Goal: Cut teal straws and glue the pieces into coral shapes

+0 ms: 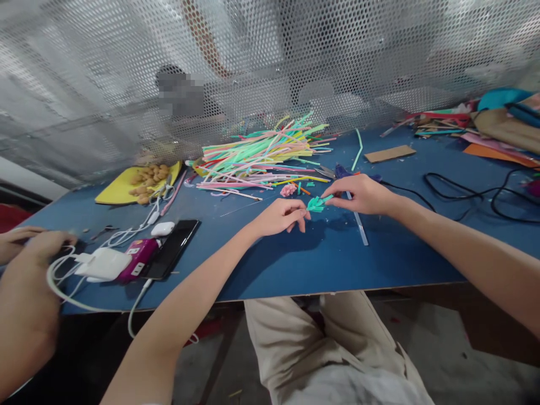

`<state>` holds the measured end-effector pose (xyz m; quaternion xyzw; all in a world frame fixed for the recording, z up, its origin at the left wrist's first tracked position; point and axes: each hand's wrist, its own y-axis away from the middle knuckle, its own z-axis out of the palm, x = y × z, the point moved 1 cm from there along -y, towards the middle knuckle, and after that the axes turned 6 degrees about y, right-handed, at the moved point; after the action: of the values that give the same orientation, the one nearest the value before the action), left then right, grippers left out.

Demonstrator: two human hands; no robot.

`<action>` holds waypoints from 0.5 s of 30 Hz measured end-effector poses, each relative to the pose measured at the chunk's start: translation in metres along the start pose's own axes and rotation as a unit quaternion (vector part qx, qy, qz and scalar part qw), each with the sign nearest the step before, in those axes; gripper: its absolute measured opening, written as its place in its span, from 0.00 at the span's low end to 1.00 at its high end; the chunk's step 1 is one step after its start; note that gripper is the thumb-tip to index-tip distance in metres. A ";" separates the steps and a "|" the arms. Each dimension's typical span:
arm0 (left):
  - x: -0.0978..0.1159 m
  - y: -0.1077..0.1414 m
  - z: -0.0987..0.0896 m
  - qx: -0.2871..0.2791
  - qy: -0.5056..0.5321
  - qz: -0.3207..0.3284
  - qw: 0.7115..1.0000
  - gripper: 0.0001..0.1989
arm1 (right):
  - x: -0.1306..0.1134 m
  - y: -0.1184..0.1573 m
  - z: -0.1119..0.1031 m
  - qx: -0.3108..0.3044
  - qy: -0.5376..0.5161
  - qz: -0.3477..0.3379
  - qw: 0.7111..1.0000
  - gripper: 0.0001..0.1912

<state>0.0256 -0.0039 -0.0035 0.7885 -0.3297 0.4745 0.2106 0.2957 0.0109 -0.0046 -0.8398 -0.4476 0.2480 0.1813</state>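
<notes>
Over the blue table, my left hand (286, 216) is closed in a pinch on a small cluster of green pipe-cleaner pieces (315, 205). From the other side, my right hand (358, 194) pinches a short green pipe-cleaner piece (327, 198) against that cluster. Just behind lie a fuzzy pink cluster (289, 190) and a few short green and orange bits. A translucent stick (361, 228), like a glue stick, lies under my right hand. Beyond that hand is a dark blue tool (343, 170), partly hidden, near a pointed metal tip.
A big pile of coloured pipe cleaners (261, 152) lies against the perforated metal screen (253, 84). At left are a phone (174, 250), purple power block (139, 259), white charger (107, 263), cables and another person's hands (46, 244). A black cord (459, 197) loops at right.
</notes>
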 end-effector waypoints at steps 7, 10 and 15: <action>-0.004 -0.002 -0.009 0.106 -0.230 0.115 0.961 0.13 | 0.003 0.003 0.003 0.042 0.053 -0.054 0.996 0.09; -0.007 -0.003 -0.006 0.124 -0.243 0.140 0.952 0.19 | 0.000 0.003 0.001 0.077 0.082 -0.090 0.990 0.08; -0.017 -0.005 -0.005 0.201 -0.312 0.213 0.904 0.18 | -0.008 0.000 -0.002 0.081 0.063 -0.129 0.986 0.10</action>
<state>0.0212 0.0081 -0.0162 0.8329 -0.4363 0.2937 -0.1722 0.2930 0.0035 -0.0009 -0.7718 -0.5181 0.2044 0.3067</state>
